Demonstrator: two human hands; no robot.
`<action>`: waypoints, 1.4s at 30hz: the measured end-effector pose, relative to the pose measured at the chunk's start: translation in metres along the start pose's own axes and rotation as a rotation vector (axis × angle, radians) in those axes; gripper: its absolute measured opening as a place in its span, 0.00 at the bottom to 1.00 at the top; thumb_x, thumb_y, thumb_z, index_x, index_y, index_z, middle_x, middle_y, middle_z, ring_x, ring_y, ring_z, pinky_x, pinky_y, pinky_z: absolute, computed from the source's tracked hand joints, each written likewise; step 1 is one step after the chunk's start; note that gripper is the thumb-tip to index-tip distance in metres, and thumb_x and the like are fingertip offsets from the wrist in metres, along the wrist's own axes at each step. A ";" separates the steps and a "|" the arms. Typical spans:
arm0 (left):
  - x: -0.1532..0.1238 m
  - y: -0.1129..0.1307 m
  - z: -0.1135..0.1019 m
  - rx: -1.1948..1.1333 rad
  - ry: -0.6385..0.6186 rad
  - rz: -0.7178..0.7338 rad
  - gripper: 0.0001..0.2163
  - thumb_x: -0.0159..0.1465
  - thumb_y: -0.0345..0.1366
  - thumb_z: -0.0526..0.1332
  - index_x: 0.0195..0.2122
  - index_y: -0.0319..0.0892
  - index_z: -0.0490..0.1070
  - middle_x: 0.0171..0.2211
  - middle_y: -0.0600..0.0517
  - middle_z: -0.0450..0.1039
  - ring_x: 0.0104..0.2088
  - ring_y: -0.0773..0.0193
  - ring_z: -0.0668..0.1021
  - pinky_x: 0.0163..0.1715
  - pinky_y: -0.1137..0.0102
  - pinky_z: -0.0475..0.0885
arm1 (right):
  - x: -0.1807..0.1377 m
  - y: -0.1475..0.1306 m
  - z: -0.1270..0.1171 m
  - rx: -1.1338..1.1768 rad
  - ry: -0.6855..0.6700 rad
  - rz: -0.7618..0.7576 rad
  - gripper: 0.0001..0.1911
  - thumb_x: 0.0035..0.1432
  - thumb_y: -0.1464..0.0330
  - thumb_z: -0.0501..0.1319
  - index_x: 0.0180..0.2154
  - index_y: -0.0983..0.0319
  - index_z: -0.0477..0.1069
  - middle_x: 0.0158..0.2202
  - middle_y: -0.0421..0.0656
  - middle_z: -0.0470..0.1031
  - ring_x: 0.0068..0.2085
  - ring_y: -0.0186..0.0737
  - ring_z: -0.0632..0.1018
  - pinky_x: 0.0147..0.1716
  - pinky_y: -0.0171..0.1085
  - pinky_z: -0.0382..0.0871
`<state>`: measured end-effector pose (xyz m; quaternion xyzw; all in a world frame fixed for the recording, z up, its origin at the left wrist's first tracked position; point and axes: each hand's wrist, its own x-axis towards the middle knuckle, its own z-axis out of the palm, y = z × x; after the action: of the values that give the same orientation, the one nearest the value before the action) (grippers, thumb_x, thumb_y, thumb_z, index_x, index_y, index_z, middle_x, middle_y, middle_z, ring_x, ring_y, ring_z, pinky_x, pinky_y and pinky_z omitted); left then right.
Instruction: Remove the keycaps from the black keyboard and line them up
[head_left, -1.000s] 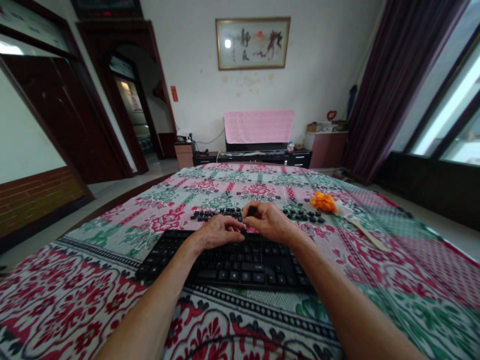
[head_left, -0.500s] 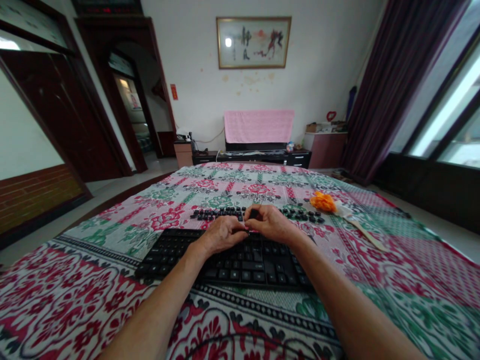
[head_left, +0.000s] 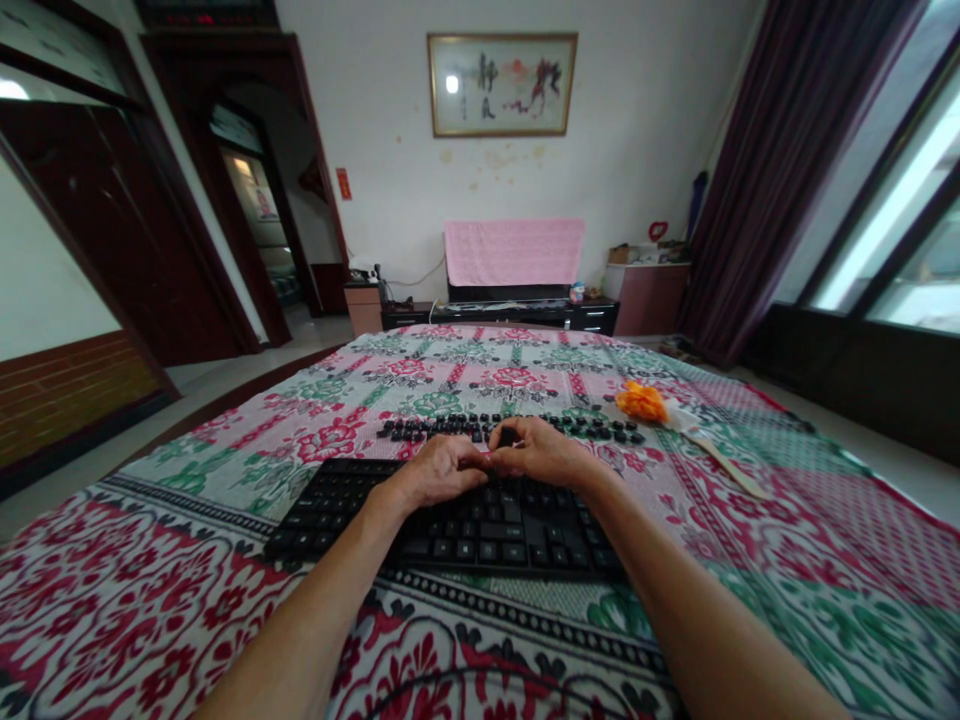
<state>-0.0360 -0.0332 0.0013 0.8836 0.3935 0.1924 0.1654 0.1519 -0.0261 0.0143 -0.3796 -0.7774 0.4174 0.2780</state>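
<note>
A black keyboard [head_left: 450, 520] lies on a flowered cloth [head_left: 150, 600] in front of me. My left hand [head_left: 435, 470] rests over its far middle rows, fingers curled and pinched together. My right hand [head_left: 541, 452] is beside it, fingertips meeting the left, closed on a small black keycap [head_left: 507, 436] held between thumb and fingers. A row of loose black keycaps [head_left: 442, 428] lies on the cloth just beyond the keyboard, and more loose keycaps [head_left: 604, 430] lie past my right hand.
An orange tuft on a pale flat stick [head_left: 675, 420] lies on the cloth to the far right. Beyond the cloth stand a low dark cabinet with a pink towel [head_left: 514, 252], a doorway on the left and dark curtains on the right.
Both hands have shifted a little toward the keyboard's far edge and drawn together. The right hand keeps the keycap throughout.
</note>
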 end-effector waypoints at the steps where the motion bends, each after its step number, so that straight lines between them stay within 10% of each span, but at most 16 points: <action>1: 0.000 0.000 0.000 0.003 0.010 -0.009 0.10 0.54 0.36 0.58 0.36 0.44 0.74 0.31 0.55 0.73 0.31 0.69 0.73 0.33 0.76 0.62 | 0.000 0.000 -0.001 0.002 0.009 0.014 0.06 0.46 0.69 0.57 0.30 0.64 0.66 0.21 0.37 0.68 0.23 0.29 0.69 0.22 0.28 0.60; 42: 0.006 0.004 0.006 0.169 0.045 -0.103 0.10 0.54 0.39 0.57 0.35 0.44 0.73 0.29 0.54 0.70 0.30 0.67 0.71 0.30 0.75 0.62 | -0.003 0.011 -0.027 -0.146 0.202 0.061 0.05 0.43 0.72 0.55 0.28 0.63 0.65 0.19 0.37 0.69 0.22 0.31 0.71 0.23 0.29 0.62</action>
<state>-0.0269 -0.0325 -0.0008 0.8685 0.4568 0.1695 0.0911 0.1776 -0.0124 0.0175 -0.4623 -0.7619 0.3276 0.3139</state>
